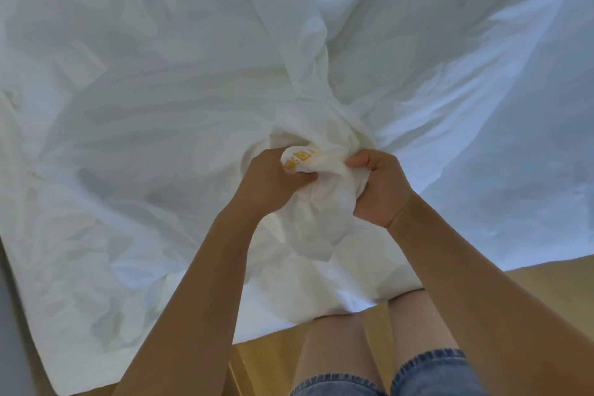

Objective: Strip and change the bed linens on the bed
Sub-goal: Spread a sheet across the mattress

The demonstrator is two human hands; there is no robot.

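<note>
- As recorded from the head view, the left hand [270, 180] and right hand [379, 190] each clench a gathered knot of white linen [321, 212], set close together, apparently to keep the bunch from slipping.
- A yellow-printed patch [299, 160] protrudes between them, probably a corner found for orientation.
- The remaining linen fans out creased over the bed [530, 244], its edge overhanging the wooden floor [501, 286].
</note>
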